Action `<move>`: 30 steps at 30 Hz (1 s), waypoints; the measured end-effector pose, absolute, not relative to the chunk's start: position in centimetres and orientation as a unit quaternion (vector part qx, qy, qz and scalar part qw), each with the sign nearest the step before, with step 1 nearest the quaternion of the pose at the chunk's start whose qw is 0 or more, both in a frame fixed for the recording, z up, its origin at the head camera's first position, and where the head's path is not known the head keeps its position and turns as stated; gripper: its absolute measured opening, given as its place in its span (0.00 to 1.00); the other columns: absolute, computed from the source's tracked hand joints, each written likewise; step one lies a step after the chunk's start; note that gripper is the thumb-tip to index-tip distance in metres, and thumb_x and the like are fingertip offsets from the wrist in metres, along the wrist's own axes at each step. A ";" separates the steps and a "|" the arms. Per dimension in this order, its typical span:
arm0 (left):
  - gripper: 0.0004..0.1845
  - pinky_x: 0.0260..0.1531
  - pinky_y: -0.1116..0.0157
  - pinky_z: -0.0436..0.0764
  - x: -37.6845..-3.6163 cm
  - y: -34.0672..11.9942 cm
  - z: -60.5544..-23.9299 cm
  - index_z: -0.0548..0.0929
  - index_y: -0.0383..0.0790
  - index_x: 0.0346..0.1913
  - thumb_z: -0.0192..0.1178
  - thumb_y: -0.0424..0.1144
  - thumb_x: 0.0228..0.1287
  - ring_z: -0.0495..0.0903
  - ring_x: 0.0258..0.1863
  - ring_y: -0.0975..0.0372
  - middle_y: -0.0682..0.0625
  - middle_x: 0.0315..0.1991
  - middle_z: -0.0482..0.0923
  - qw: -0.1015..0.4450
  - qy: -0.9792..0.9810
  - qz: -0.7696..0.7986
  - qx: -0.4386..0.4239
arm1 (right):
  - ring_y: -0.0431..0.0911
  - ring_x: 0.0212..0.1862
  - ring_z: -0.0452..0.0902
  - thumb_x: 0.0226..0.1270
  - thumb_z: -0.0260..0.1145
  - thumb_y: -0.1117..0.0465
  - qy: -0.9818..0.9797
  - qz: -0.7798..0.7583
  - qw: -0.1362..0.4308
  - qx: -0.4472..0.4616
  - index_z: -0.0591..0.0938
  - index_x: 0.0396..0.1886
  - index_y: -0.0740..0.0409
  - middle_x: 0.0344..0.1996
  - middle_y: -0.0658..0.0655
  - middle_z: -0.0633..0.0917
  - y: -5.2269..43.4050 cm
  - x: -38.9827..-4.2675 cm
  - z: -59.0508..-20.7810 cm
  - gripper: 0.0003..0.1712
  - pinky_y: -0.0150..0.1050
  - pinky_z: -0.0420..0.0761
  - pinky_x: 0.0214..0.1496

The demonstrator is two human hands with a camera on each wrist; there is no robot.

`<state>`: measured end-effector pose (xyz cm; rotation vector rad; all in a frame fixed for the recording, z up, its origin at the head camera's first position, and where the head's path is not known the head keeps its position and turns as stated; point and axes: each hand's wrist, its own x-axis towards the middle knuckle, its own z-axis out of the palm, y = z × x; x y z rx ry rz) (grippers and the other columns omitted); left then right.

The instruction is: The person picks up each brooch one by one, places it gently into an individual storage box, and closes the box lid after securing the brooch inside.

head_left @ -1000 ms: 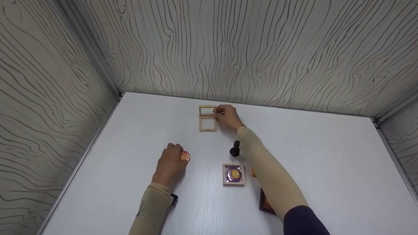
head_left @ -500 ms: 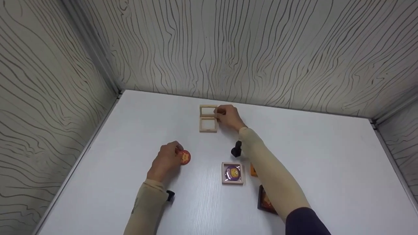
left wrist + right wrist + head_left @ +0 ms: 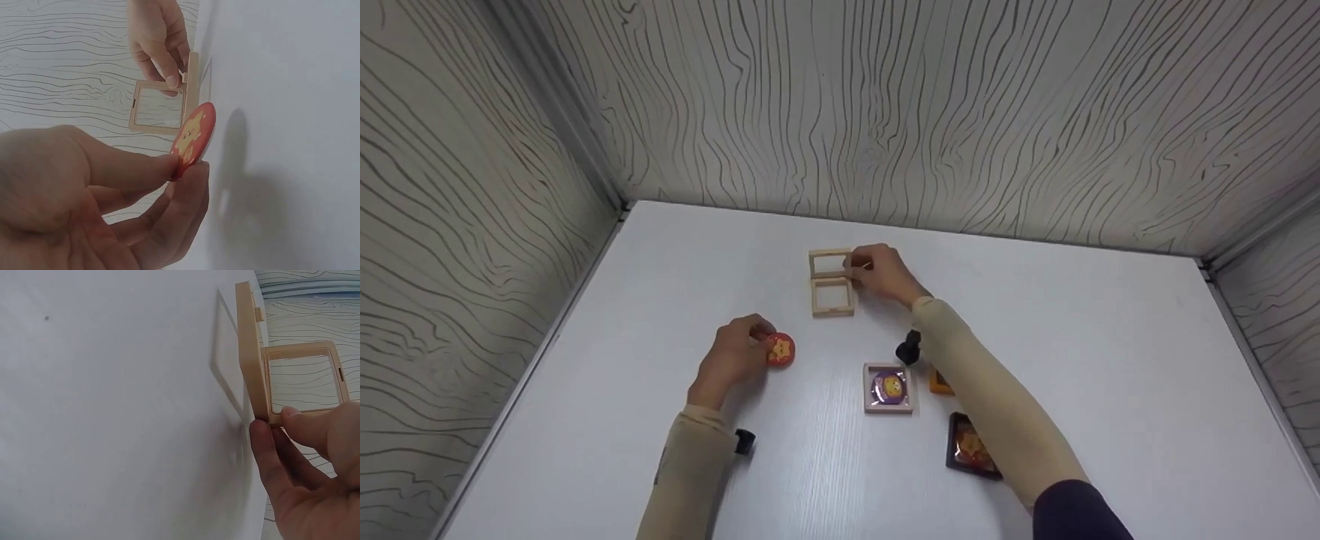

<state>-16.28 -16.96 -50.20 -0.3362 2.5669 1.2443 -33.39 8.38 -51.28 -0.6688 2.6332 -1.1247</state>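
My left hand [image 3: 729,360] pinches a round red badge [image 3: 782,350] with a yellow star-shaped character between thumb and fingers. In the left wrist view the badge [image 3: 194,135] is tilted, raised off the white table. Farther back, my right hand [image 3: 885,272] holds a small beige hinged frame [image 3: 833,311] by its right side near the hinge. Its two halves are spread apart, each with a clear window. In the right wrist view, thumb and fingertips grip the corner where the halves of the frame [image 3: 251,354] meet.
A pale pink frame [image 3: 888,410] holding a purple badge lies nearer on the table. Right of it are an orange frame [image 3: 937,382] and a dark frame [image 3: 973,470] with a badge, both partly hidden by the right forearm. Wood-grain panels [image 3: 840,105] enclose the table.
The left hand has turned the red badge so its face shows more, shifting slightly left and away. The right hand and the hinged frame have come slightly nearer.
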 end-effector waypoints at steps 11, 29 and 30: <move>0.11 0.55 0.52 0.81 -16.4 -16.5 -50.6 0.84 0.42 0.57 0.61 0.35 0.77 0.77 0.51 0.53 0.44 0.53 0.82 0.139 0.887 0.429 -0.097 | 0.47 0.45 0.86 0.78 0.69 0.60 0.889 -0.379 0.128 -0.222 0.88 0.47 0.58 0.48 0.59 0.90 12.0 -31.1 -51.3 0.07 0.39 0.85 0.47; 0.10 0.50 0.54 0.84 -16.0 -15.9 -51.2 0.85 0.42 0.56 0.63 0.35 0.77 0.83 0.51 0.53 0.44 0.52 0.83 0.126 0.884 0.446 -0.062 | 0.48 0.49 0.84 0.78 0.69 0.56 0.904 -0.351 0.119 -0.212 0.88 0.46 0.52 0.48 0.55 0.89 14.6 -28.8 -50.4 0.06 0.44 0.83 0.51; 0.10 0.50 0.54 0.85 -16.1 -15.8 -51.2 0.85 0.42 0.56 0.63 0.35 0.77 0.83 0.50 0.53 0.45 0.52 0.83 0.125 0.883 0.448 -0.059 | 0.49 0.49 0.84 0.78 0.69 0.56 0.905 -0.350 0.120 -0.210 0.88 0.46 0.52 0.48 0.55 0.89 14.8 -28.6 -50.4 0.06 0.44 0.83 0.51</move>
